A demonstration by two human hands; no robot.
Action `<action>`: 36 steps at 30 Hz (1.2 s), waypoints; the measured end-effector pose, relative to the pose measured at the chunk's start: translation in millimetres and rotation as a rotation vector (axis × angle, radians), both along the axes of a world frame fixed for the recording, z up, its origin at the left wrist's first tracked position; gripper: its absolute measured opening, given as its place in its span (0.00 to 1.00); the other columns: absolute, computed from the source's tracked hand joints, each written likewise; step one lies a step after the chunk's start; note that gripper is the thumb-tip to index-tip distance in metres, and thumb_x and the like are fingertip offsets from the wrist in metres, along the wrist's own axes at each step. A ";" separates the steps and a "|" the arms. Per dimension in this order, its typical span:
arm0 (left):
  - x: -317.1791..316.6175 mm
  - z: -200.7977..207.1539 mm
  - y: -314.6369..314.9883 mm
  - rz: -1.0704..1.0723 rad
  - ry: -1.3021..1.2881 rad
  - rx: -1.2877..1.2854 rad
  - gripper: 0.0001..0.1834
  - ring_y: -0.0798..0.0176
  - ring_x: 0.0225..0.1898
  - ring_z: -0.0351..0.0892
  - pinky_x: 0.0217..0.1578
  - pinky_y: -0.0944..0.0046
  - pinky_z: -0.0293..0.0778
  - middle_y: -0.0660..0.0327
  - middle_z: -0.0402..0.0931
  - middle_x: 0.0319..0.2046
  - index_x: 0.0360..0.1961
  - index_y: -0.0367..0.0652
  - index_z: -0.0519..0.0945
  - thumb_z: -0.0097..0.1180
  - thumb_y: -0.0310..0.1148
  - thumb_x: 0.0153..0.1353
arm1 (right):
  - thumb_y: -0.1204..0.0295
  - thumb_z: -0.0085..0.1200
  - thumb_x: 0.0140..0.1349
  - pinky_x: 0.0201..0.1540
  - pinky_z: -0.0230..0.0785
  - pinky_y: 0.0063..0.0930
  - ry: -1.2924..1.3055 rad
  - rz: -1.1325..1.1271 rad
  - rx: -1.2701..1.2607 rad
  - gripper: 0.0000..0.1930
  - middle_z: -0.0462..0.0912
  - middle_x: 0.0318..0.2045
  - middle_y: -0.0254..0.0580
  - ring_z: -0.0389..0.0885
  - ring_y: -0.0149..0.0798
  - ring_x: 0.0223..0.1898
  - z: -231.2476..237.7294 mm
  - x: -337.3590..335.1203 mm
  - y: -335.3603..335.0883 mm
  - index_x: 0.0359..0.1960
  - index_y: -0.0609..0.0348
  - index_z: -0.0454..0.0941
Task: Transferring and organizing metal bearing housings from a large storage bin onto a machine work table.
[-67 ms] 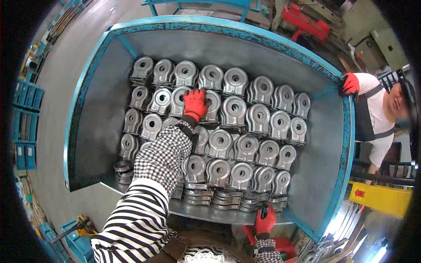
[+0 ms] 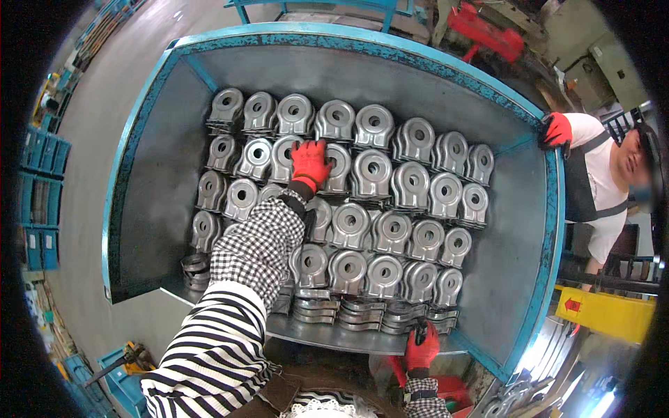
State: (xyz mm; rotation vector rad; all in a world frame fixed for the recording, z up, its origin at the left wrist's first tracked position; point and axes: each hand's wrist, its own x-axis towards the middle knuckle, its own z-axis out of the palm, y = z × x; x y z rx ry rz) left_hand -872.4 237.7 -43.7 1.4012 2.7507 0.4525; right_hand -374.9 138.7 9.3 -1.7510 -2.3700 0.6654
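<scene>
where the left hand point(image 2: 310, 164) lies spread: stacked metal castings point(image 2: 411, 184) filling the blue bin point(image 2: 550, 230).

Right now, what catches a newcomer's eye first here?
The big blue metal bin fills the middle of the view, packed with rows of stacked grey metal parts, each with a round hole. The left hand, in a red glove, lies flat on the parts in the second row from the far wall, and the right hand, also gloved in red, grips the near edge. Another person's red-gloved hand rests on the bin's right rim.
</scene>
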 end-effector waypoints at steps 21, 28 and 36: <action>-54.5 -113.2 -12.3 0.313 -0.551 0.237 0.40 0.45 0.59 0.50 0.58 0.57 0.49 0.41 0.55 0.56 0.56 0.33 0.56 0.49 0.52 0.51 | 0.63 0.54 0.45 0.47 0.63 0.37 -0.084 -0.121 0.166 0.22 0.73 0.42 0.49 0.71 0.49 0.43 7.7 27.8 2.6 0.43 0.60 0.70; -4.0 -55.7 -63.0 0.142 -0.459 0.647 0.29 0.51 0.55 0.58 0.54 0.60 0.54 0.44 0.60 0.52 0.54 0.31 0.60 0.49 0.39 0.55 | 0.58 0.52 0.47 0.48 0.62 0.37 -0.008 -0.061 -0.016 0.24 0.73 0.43 0.49 0.71 0.48 0.45 7.6 12.4 -6.7 0.43 0.60 0.69; 228.2 38.0 -83.1 -0.605 -1.243 0.395 0.15 0.69 0.35 0.71 0.38 0.69 0.67 0.58 0.74 0.35 0.43 0.33 0.72 0.47 0.32 0.57 | 0.58 0.50 0.49 0.45 0.64 0.36 0.293 -0.004 0.071 0.25 0.71 0.43 0.51 0.71 0.50 0.42 56.5 43.5 -25.9 0.47 0.57 0.67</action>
